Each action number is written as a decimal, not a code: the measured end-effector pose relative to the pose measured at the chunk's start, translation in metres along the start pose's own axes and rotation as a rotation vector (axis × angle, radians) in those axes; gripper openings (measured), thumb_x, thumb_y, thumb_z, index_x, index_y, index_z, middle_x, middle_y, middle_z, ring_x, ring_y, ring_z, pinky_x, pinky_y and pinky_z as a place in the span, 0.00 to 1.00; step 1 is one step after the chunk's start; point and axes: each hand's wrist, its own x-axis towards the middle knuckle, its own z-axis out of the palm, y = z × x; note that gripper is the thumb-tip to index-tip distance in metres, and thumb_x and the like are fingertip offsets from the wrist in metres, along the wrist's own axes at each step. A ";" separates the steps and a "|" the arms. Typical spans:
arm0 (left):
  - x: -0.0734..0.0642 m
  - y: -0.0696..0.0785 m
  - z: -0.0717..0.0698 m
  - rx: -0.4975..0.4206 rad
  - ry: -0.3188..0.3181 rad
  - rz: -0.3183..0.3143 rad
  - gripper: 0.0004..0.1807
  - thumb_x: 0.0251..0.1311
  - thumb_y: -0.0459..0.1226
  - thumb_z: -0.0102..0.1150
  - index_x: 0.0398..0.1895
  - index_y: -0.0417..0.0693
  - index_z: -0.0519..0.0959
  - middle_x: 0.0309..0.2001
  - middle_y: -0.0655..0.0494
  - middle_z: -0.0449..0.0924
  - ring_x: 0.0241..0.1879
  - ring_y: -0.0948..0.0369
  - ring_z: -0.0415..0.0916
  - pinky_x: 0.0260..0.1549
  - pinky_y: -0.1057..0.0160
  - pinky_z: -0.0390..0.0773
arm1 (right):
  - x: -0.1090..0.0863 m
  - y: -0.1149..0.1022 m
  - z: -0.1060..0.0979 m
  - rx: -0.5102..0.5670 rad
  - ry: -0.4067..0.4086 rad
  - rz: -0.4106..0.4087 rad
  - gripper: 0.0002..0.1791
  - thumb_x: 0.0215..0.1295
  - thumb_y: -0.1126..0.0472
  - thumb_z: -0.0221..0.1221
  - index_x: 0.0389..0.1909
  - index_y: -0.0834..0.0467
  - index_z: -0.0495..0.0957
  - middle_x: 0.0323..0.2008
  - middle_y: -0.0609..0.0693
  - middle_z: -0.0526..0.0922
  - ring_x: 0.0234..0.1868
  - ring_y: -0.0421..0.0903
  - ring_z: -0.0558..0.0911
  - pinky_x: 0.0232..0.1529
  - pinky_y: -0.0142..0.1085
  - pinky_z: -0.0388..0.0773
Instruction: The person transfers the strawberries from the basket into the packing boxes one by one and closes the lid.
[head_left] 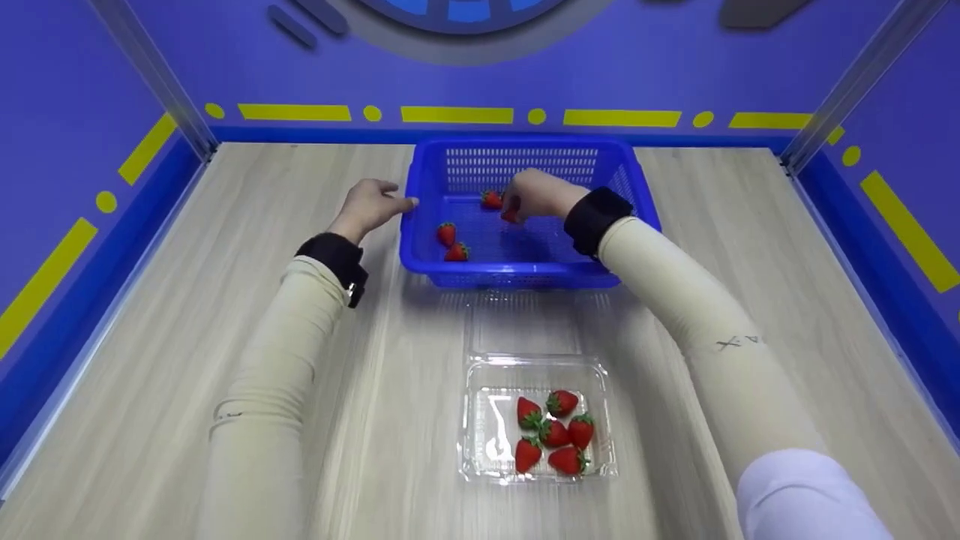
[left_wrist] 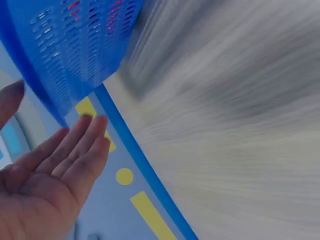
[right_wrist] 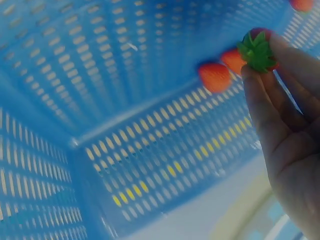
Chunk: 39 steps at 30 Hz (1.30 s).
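My right hand (head_left: 538,193) is inside the blue perforated basket (head_left: 517,268), thumb and fingers pinching a strawberry (right_wrist: 257,50) by its sides. The leafy green cap of that berry faces the right wrist camera. Close behind it, another strawberry (head_left: 491,199) lies near the basket's back wall. Two more, a strawberry (head_left: 446,234) and a strawberry (head_left: 457,252), lie at the basket's front left. At the left rim is my left hand (head_left: 369,204), thumb tip right by the edge. Its fingers (left_wrist: 82,160) are extended and hold nothing.
A clear plastic container (head_left: 536,360) with several strawberries (head_left: 555,433) stands on the wooden table (head_left: 390,420) in front of the basket. Its transparent lid extends toward the basket. Blue panels (head_left: 300,82) with yellow markings enclose the back and sides.
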 end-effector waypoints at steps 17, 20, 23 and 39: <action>-0.111 0.055 -0.027 -0.092 0.040 0.307 0.24 0.73 0.38 0.57 0.68 0.37 0.75 0.61 0.36 0.82 0.61 0.45 0.82 0.65 0.52 0.81 | -0.166 -0.059 -0.012 -0.024 0.283 -0.444 0.13 0.64 0.69 0.66 0.50 0.64 0.85 0.46 0.60 0.88 0.49 0.55 0.86 0.53 0.47 0.87; -0.135 0.055 -0.019 -0.102 -0.010 0.330 0.21 0.72 0.36 0.59 0.64 0.37 0.78 0.58 0.37 0.84 0.58 0.46 0.84 0.61 0.54 0.84 | -0.190 -0.068 0.015 -0.018 0.297 -0.551 0.13 0.61 0.69 0.68 0.48 0.63 0.86 0.43 0.57 0.88 0.45 0.51 0.87 0.48 0.40 0.89; -0.151 0.049 -0.008 -0.099 -0.089 0.342 0.19 0.70 0.35 0.61 0.61 0.36 0.80 0.55 0.38 0.86 0.55 0.46 0.85 0.57 0.55 0.86 | -0.205 -0.074 0.048 -0.010 0.295 -0.648 0.13 0.57 0.70 0.70 0.44 0.63 0.86 0.39 0.56 0.89 0.41 0.48 0.88 0.44 0.34 0.89; -0.161 0.005 0.046 -0.088 -0.337 0.205 0.19 0.66 0.33 0.62 0.56 0.30 0.81 0.40 0.37 0.90 0.36 0.56 0.88 0.37 0.65 0.88 | -0.219 -0.088 0.124 -0.367 0.339 -0.615 0.14 0.52 0.71 0.72 0.41 0.59 0.86 0.39 0.49 0.89 0.42 0.41 0.88 0.44 0.27 0.87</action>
